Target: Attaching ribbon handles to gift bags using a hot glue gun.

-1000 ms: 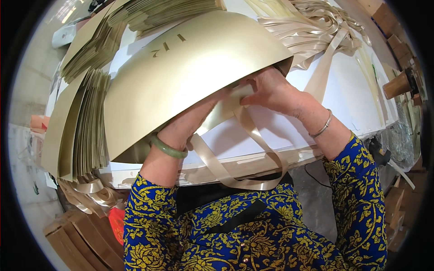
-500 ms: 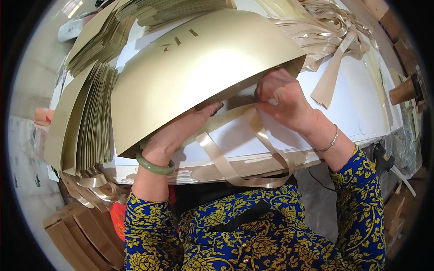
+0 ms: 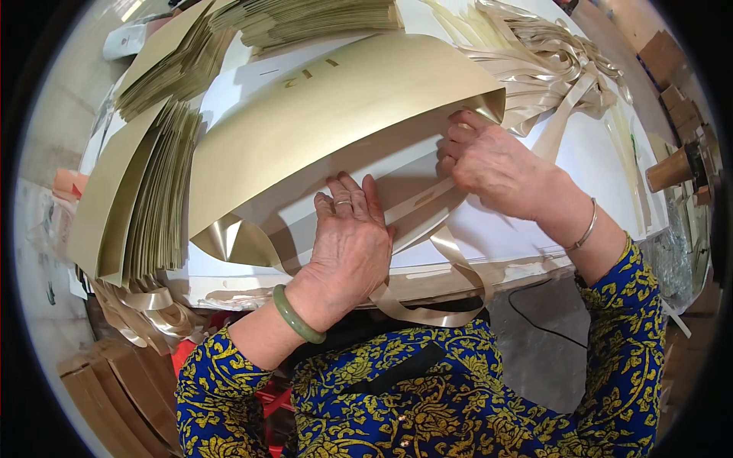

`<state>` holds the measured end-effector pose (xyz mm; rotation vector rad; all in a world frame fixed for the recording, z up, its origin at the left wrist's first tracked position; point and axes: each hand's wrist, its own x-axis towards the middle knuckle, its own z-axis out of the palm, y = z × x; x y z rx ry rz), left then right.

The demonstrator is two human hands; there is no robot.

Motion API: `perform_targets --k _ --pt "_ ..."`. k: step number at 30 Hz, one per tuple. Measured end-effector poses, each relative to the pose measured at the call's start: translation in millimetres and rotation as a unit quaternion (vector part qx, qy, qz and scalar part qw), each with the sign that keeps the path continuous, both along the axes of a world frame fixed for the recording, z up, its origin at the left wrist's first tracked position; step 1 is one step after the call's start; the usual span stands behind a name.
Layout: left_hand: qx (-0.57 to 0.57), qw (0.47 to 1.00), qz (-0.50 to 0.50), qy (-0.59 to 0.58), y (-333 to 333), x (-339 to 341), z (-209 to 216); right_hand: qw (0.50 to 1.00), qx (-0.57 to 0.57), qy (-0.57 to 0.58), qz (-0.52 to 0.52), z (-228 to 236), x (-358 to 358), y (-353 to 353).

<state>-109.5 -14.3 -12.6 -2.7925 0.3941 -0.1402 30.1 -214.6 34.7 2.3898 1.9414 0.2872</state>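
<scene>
A gold paper bag point(image 3: 328, 130) lies on the table with its mouth gaping toward me, showing a pale inside. Across the bag's near side, my left hand point(image 3: 351, 237) rests with its fingers stretched into the mouth. It wears a ring, and a green bangle circles that wrist. My right hand point(image 3: 496, 164) is at the right end of the mouth, fingers curled; whatever they hold is hidden. From the near side a beige satin ribbon point(image 3: 466, 267) hangs in a loop over the table edge, partly behind my left hand.
Stacks of flat gold bags point(image 3: 156, 198) stand at the left, with more gold bags point(image 3: 313, 23) at the back. A heap of beige ribbons point(image 3: 534, 57) lies at the far right. Brown cartons point(image 3: 122, 389) sit on the floor at lower left.
The bag's mouth has opened wider toward me. My left hand has come out from under the upper panel and moved right onto the near side. My right hand has shifted slightly right.
</scene>
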Motion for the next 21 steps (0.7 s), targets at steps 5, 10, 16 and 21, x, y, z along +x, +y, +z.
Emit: perform_targets --k 5,10,16,21 --pt "0.007 1.000 0.003 -0.011 1 -3 -3 0.999 -0.032 -0.026 0.035 21 1 -6" --pt "0.006 1.000 0.010 -0.011 -1 -2 -5 0.981 0.033 0.187 -0.028 5 -16 1" --pt "-0.001 1.000 0.017 -0.022 -2 -4 -3 0.981 0.092 0.170 0.008 -24 -30 5" --pt "0.012 0.999 0.016 -0.026 -3 -4 -2 0.985 0.096 0.141 0.035 -26 -32 1"
